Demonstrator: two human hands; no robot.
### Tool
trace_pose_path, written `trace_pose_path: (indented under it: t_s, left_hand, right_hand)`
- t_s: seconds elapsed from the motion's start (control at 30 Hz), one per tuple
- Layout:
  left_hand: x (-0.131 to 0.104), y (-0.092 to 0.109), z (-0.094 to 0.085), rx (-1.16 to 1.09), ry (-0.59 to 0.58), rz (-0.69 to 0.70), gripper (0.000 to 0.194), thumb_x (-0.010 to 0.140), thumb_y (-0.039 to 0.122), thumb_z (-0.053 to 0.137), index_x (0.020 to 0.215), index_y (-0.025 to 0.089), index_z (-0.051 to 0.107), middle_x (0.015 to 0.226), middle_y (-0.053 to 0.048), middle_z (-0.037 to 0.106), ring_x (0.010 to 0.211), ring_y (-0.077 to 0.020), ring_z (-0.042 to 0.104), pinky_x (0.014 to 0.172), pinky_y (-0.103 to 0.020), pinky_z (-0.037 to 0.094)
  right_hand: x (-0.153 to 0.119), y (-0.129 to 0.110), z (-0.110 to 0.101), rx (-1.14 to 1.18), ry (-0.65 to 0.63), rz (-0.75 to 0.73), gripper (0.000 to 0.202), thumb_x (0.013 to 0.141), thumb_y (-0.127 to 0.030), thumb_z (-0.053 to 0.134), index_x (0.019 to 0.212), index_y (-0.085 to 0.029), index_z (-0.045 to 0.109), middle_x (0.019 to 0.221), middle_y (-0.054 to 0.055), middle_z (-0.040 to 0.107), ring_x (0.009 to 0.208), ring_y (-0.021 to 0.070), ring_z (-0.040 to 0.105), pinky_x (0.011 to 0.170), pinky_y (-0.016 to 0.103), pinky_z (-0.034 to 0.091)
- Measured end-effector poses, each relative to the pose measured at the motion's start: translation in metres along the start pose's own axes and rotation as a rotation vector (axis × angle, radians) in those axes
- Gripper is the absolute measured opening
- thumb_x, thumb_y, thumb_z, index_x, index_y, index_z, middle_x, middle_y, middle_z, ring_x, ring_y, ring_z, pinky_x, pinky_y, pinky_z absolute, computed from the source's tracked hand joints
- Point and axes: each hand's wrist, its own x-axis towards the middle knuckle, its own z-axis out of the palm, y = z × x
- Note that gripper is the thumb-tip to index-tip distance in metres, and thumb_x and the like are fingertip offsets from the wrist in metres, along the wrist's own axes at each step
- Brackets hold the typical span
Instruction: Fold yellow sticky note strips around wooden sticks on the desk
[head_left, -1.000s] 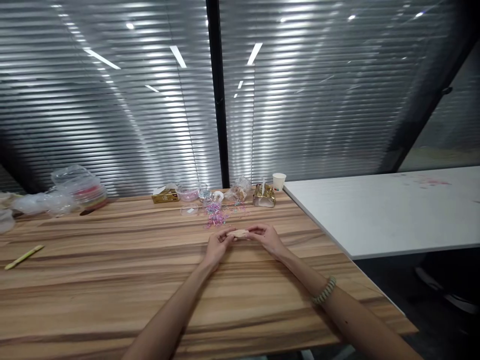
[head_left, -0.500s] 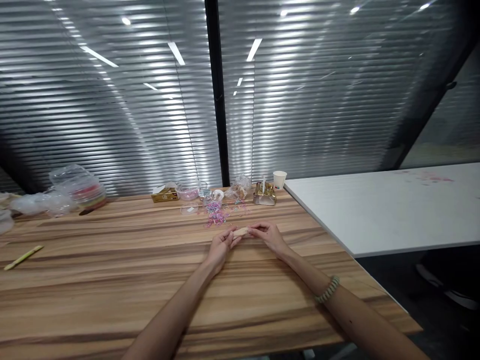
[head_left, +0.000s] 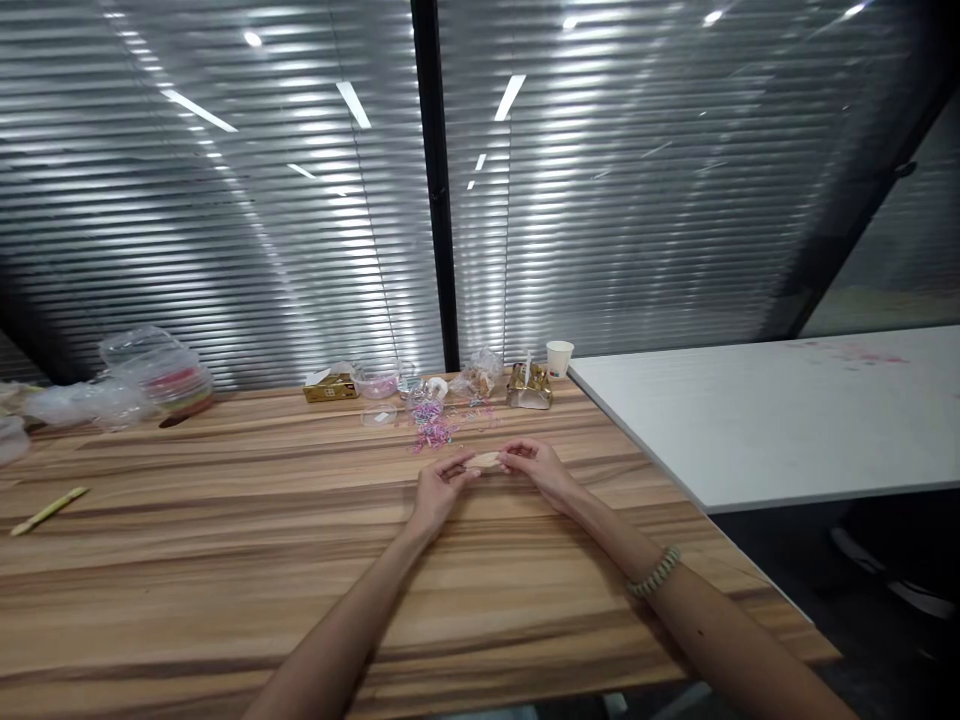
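Note:
Between my two hands is a small, pale, flat oblong piece [head_left: 484, 460], beige and too small for me to tell its kind. My left hand [head_left: 441, 487] pinches its left end, and my right hand [head_left: 538, 468] pinches the right end. A green coiled band [head_left: 654, 573] circles my right wrist. Just beyond my hands, a loose heap of pink, purple and blue small bits [head_left: 433, 428] lies on the wooden table [head_left: 225, 580].
Along the back stand a gold box [head_left: 331, 388], a clear bowl [head_left: 377, 383], crumpled clear bags [head_left: 480, 373], a gold tissue pack [head_left: 529, 388] and a paper cup [head_left: 559, 357]. Plastic tubs [head_left: 172, 380] and a yellow-green stick [head_left: 49, 511] are left. A white table [head_left: 787, 430] adjoins right.
Both hands have shifted very slightly away from me with the pale piece, which now looks thinner, as if turned a little. The other things stay where they were.

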Motion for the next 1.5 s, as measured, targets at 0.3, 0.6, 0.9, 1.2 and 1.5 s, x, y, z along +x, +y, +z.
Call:
trace_pose_path:
  t_s: [0.3,0.6,0.9,1.2,1.5]
  left_hand:
    - [0.004,-0.003,-0.003,0.099,0.085,0.09,0.022,0.061,0.03,0.07,0.077,0.013,0.07,0.068,-0.008,0.071,0.064,-0.0218,0.066,0.068,-0.033,0.051]
    - [0.002,-0.005,0.0,0.055,0.032,-0.002,0.024,0.058,0.032,0.071,0.073,0.012,0.07,0.07,-0.009,0.071,0.066,-0.0228,0.066,0.069,-0.034,0.052]
    - [-0.005,-0.006,0.013,-0.053,0.104,-0.062,0.032,0.057,0.037,0.071,0.076,0.011,0.068,0.067,-0.007,0.071,0.057,-0.0186,0.064,0.061,-0.03,0.052]
    - [-0.001,-0.006,0.011,-0.02,0.114,-0.064,0.028,0.059,0.038,0.07,0.066,0.011,0.064,0.046,-0.002,0.062,0.041,-0.0143,0.058,0.045,-0.024,0.048]
    - [0.02,0.003,-0.039,0.443,0.254,0.266,0.019,0.066,0.031,0.065,0.077,0.016,0.069,0.08,-0.008,0.068,0.071,-0.0201,0.061,0.067,-0.029,0.045]
  right_hand:
    - [0.0,0.006,0.0,0.003,-0.129,0.087,0.031,0.06,-0.038,0.071,0.073,-0.012,0.061,0.063,0.0,0.06,0.054,0.0094,0.054,0.056,0.023,0.043]
    - [-0.004,0.006,-0.002,-0.923,-0.173,-0.524,0.028,0.087,-0.033,0.042,0.1,-0.018,0.062,0.098,0.01,0.064,0.093,0.022,0.055,0.083,0.037,0.041]
    - [-0.006,0.018,0.011,-1.416,-0.249,-0.764,0.03,0.089,-0.018,0.04,0.118,-0.013,0.047,0.095,0.011,0.061,0.086,0.0196,0.056,0.074,0.032,0.043]
    - [-0.011,0.016,0.019,-1.5,-0.273,-0.721,0.018,0.089,-0.013,0.036,0.096,-0.013,0.053,0.089,0.01,0.059,0.08,0.0192,0.055,0.07,0.03,0.042]
    - [-0.016,0.005,0.017,-1.437,-0.156,-0.537,0.02,0.087,-0.013,0.038,0.095,-0.016,0.056,0.086,0.008,0.063,0.081,0.0193,0.057,0.069,0.027,0.039]
